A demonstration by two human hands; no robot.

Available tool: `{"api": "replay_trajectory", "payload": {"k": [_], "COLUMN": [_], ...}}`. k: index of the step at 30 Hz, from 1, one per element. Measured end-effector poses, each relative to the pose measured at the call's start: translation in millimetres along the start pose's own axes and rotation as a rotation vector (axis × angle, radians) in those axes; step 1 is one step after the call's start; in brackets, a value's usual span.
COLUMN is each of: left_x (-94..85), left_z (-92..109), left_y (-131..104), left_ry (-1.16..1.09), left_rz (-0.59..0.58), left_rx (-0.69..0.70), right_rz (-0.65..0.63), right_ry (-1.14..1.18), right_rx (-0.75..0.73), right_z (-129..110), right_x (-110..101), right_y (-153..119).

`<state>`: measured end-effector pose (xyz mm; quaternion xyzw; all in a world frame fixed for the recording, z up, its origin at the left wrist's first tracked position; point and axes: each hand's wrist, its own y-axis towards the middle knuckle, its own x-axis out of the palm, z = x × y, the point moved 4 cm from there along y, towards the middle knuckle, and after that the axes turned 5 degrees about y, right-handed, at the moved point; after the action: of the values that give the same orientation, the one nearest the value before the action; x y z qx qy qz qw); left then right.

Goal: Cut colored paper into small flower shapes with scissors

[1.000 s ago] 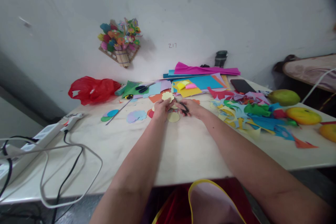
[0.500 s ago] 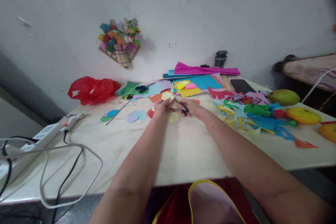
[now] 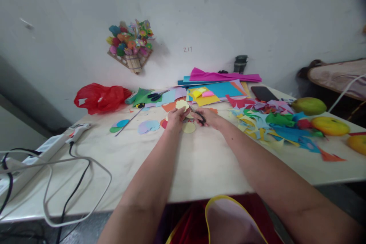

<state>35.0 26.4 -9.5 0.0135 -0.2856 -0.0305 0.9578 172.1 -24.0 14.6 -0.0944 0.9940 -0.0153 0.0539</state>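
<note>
Between the fingers of my left hand (image 3: 175,117) is a pale yellow scalloped paper flower (image 3: 182,104), held just above the table. My right hand (image 3: 210,117) is closed round a pair of dark-handled scissors (image 3: 201,119), whose blades point left toward the flower. How far the blades are apart is too small to tell. Under and beside my hands lie a pale yellow paper circle (image 3: 189,127) and some red and orange paper pieces, partly covered by my fingers. Left of them sits a group of lilac and light blue paper cutouts (image 3: 148,126).
Coloured paper sheets (image 3: 225,90) lie at the back, with a second pair of scissors (image 3: 154,96) to their left. Paper scraps (image 3: 268,120), a phone (image 3: 263,93) and mangoes (image 3: 330,126) are on the right. A red plastic bag (image 3: 101,97) and a power strip (image 3: 42,152) with cables occupy the left.
Almost nothing differs. Both hands keep their places, with the flower and the scissors in the same grip.
</note>
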Motion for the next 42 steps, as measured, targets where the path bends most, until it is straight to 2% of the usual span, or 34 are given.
{"api": "replay_trajectory", "payload": {"k": [9,30,42], "left_x": [2.1,0.7,0.6], "left_z": [5.5,6.5,7.9], "left_y": [-5.7,-6.0,-6.7], "left_ry": [0.015,-0.004,0.007], "left_rz": [0.051,0.055,0.050], "left_rx": [-0.012,-0.016,-0.014], "right_rz": [0.003,-0.019,-0.052], "right_ry": [0.029,0.040,0.032], "right_rx": [0.025,0.054,0.014], "right_z": [-1.5,-4.0,-3.2], "right_x": [0.5,0.7,-2.1], "right_y": [-0.8,-4.2,-2.2]}}
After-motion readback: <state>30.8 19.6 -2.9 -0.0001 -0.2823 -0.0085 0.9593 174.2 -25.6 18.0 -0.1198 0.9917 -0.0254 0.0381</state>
